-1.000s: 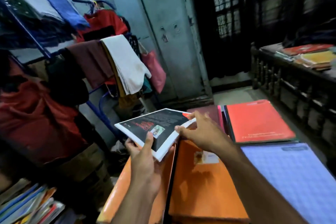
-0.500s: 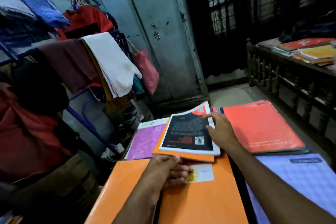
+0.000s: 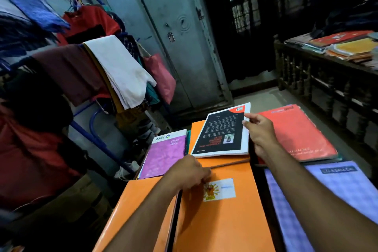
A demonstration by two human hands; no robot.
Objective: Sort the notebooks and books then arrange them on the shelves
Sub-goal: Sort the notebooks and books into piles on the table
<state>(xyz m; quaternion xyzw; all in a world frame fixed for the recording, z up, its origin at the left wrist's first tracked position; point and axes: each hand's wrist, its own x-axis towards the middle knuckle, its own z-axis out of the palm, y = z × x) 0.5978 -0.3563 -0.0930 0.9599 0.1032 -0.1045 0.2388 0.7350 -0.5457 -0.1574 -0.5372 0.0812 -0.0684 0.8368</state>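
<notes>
Black-covered book (image 3: pixel 222 131): flat on the orange pile, ahead of both hands, apparently being squared.
Right hand (image 3: pixel 260 131): fingers straight, touching the book's right edge.
Left hand (image 3: pixel 191 171): knuckles curled on orange notebook (image 3: pixel 225 221); grasp unclear.

This is a lived-in room of a home. A blue metal clothes rack (image 3: pixel 96 139) draped with a white cloth (image 3: pixel 120 69) and red garments stands beside a worn grey metal cupboard (image 3: pixel 173 32) with a padlock. Dark barred windows (image 3: pixel 241 0) and a carved dark wooden railing (image 3: pixel 327 88) line the far side.
</notes>
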